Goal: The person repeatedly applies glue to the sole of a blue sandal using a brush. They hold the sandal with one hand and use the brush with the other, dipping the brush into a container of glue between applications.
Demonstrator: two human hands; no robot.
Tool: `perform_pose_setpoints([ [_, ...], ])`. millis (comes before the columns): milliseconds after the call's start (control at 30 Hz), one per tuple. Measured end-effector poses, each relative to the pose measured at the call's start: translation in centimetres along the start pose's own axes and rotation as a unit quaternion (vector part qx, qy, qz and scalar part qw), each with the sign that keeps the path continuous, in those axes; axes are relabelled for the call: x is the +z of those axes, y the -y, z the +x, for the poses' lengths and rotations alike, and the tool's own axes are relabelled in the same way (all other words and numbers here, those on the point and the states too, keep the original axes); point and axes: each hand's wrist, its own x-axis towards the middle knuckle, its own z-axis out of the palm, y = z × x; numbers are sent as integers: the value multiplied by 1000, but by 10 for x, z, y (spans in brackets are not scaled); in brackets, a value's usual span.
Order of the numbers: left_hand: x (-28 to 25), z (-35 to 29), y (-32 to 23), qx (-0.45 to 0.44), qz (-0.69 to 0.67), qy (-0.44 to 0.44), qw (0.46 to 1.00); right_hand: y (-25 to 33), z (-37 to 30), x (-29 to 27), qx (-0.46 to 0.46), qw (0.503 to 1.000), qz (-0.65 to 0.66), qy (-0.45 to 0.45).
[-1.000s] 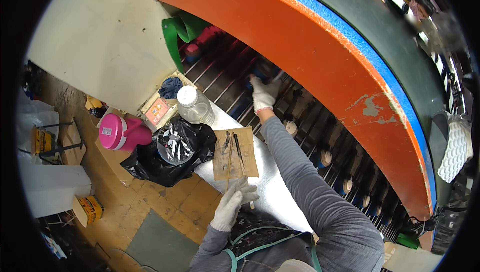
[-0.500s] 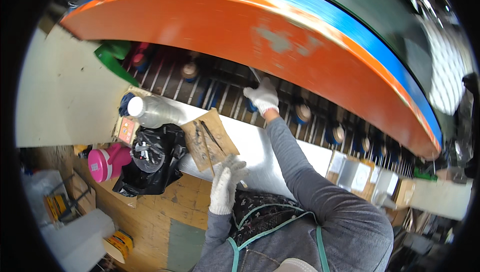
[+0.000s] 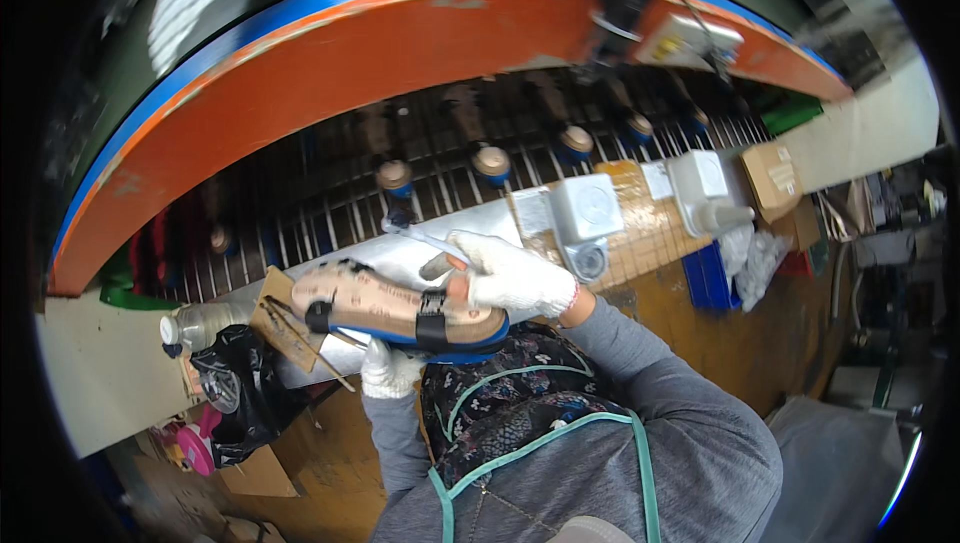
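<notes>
A sandal [image 3: 385, 301] with a beige footbed, black straps and a blue sole lies across my hands, above the near edge of the metal ledge [image 3: 490, 221]. My left hand [image 3: 388, 373], in a white knitted glove, holds it from below; part of its fingers is hidden under the sole. My right hand [image 3: 525, 278], gloved with bare fingertips showing, is closed at the sandal's strap end. A slim pale brush [image 3: 435, 237] with a dark tip sticks out from this hand, pointing left. Beyond, the bar conveyor [image 3: 345, 228] carries several similar pieces, including one with a blue base [image 3: 492, 165].
An orange hood edge [image 3: 330, 38] arches over the conveyor. Left of me are a cardboard piece [image 3: 268, 315] with thin sticks, a clear bottle [image 3: 205, 325] and a black plastic bag [image 3: 250, 383]. To the right stand white containers [image 3: 590, 208], a cardboard box [image 3: 772, 178] and a blue crate [image 3: 708, 275].
My right hand has come back from the conveyor, and a sandal is now held in front of me. My left hand, empty before, supports it. The view has swung to the right.
</notes>
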Motion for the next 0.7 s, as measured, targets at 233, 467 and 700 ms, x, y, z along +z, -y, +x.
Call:
perform_pose_setpoints([
  [233,41,-11,60,19,21,-19,999,-63,-155,-73,117,943,-217,-221],
  [467,113,-14,30,333,85,-128,930,-143,-248,-79,272,838,-355,-313],
  [700,133,-16,19,521,289,-22,803,-169,-231,-83,240,794,-493,-262],
])
